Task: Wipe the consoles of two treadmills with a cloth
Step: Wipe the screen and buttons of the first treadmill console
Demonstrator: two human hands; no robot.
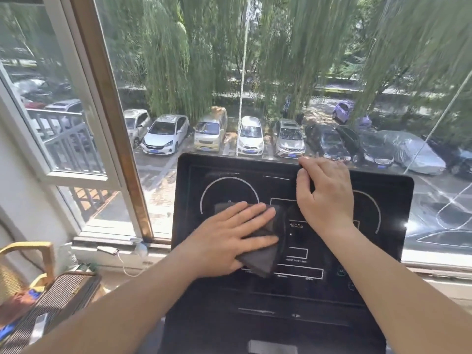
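Observation:
A black treadmill console [383, 251] with white dial outlines and the word MODE fills the lower middle of the head view. A dark grey cloth [268, 256] lies flat on its left-centre area. My left hand [229, 236] presses down on the cloth with flat, spread fingers. My right hand [324, 192] rests on the console's upper middle, its fingers curled over the top edge. Only one treadmill console is in view.
A large window [242, 72] stands right behind the console, with an open sash [63, 123] at the left. A wooden chair [28, 267] and a woven-topped box [61, 297] sit at the lower left. A white cable [122, 261] lies on the sill.

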